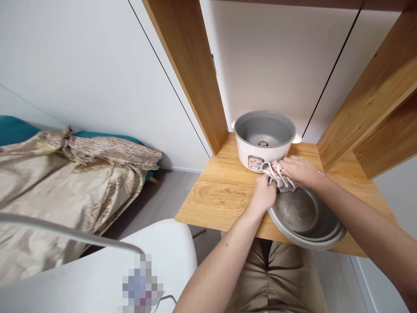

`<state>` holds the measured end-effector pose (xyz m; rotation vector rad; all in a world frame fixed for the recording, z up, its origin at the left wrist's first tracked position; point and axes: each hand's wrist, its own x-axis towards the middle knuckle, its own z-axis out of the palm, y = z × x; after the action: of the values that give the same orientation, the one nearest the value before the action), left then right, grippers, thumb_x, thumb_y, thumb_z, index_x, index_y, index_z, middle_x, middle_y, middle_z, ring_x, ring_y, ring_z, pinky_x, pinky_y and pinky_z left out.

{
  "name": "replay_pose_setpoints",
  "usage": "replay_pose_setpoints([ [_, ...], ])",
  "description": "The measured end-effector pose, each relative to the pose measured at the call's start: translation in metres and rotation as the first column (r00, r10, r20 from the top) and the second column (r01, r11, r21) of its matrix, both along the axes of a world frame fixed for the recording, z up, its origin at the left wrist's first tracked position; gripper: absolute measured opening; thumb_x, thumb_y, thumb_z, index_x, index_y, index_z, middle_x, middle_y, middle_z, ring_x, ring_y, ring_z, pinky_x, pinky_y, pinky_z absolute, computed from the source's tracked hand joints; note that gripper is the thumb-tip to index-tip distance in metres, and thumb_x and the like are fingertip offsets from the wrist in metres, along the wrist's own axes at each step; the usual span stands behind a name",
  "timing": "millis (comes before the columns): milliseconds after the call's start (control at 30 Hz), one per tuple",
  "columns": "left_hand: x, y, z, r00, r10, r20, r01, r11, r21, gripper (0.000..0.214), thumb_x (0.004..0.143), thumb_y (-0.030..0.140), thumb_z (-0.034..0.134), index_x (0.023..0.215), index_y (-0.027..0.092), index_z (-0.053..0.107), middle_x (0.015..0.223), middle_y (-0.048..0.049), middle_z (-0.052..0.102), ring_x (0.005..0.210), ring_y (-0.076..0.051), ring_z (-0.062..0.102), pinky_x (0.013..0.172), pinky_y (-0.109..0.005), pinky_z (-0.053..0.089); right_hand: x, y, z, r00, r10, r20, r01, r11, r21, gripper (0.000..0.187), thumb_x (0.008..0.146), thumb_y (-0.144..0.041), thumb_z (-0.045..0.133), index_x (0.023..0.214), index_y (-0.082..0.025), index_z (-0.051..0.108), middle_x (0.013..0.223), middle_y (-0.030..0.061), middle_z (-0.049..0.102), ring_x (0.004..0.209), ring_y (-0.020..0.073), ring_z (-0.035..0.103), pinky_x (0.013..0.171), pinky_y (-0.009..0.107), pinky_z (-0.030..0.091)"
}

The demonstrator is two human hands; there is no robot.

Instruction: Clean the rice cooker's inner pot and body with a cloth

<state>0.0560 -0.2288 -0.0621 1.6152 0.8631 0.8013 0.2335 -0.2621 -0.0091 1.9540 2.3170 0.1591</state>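
A grey metal inner pot (306,221) lies on the wooden desk (221,191), jutting over its front edge. My left hand (264,193) is closed on the pot's near-left rim. My right hand (301,171) presses a patterned cloth (279,174) against the pot's far rim, fingers curled over the cloth. Just behind them stands a white rice cooker body (263,139), open and without a lid, its control panel facing me.
Wooden shelf uprights (192,69) rise left and right of the desk against a white wall. A bed with a beige patterned cover (65,182) fills the left side. A white chair (130,261) sits at the lower left. My tan trousers (276,274) show below the desk.
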Motion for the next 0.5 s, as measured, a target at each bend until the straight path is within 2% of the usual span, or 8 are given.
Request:
replay_pose_setpoints([
  [133, 0.001, 0.008, 0.005, 0.988, 0.016, -0.156, -0.003, 0.996, 0.088, 0.032, 0.079, 0.011, 0.068, 0.108, 0.020, 0.077, 0.109, -0.0141, 0.081, 0.108, -0.034, 0.072, 0.104, -0.044, 0.051, 0.002, 0.001, -0.004, 1.000, 0.000, 0.000, 0.000, 1.000, 0.024, 0.036, 0.110, -0.048, 0.046, 0.127, -0.021, 0.064, 0.117, 0.0106, 0.071, 0.107, 0.0260, 0.064, 0.082, 0.034, 0.039],
  [267, 0.007, 0.016, 0.005, 0.971, 0.030, -0.239, -0.002, 0.993, 0.119, 0.025, 0.066, 0.009, 0.078, 0.086, 0.023, 0.075, 0.097, -0.0147, 0.081, 0.105, -0.036, 0.073, 0.104, -0.042, 0.051, 0.004, 0.002, -0.007, 1.000, -0.009, -0.007, 0.009, 0.999, 0.039, 0.039, 0.111, -0.049, 0.042, 0.128, -0.022, 0.064, 0.117, 0.0107, 0.071, 0.103, 0.0256, 0.064, 0.081, 0.034, 0.040],
  [333, 0.010, 0.019, 0.003, 0.973, 0.020, -0.229, 0.013, 0.989, 0.145, 0.023, 0.066, 0.007, 0.077, 0.083, 0.023, 0.074, 0.098, -0.0151, 0.081, 0.106, -0.035, 0.073, 0.105, -0.041, 0.051, 0.004, 0.002, -0.007, 1.000, -0.008, -0.008, 0.008, 0.999, 0.043, 0.039, 0.112, -0.049, 0.040, 0.127, -0.022, 0.064, 0.116, 0.0108, 0.071, 0.103, 0.0254, 0.064, 0.081, 0.034, 0.039],
  [500, 0.012, 0.022, -0.004, 0.982, -0.056, -0.180, 0.084, 0.985, 0.150, 0.022, 0.078, 0.010, 0.069, 0.096, 0.020, 0.077, 0.110, -0.0171, 0.080, 0.112, -0.034, 0.072, 0.108, -0.043, 0.050, 0.002, 0.000, -0.005, 1.000, -0.021, 0.005, 0.020, 0.999, 0.044, 0.040, 0.112, -0.049, 0.038, 0.124, -0.021, 0.064, 0.117, 0.0110, 0.071, 0.102, 0.0258, 0.063, 0.081, 0.035, 0.039],
])
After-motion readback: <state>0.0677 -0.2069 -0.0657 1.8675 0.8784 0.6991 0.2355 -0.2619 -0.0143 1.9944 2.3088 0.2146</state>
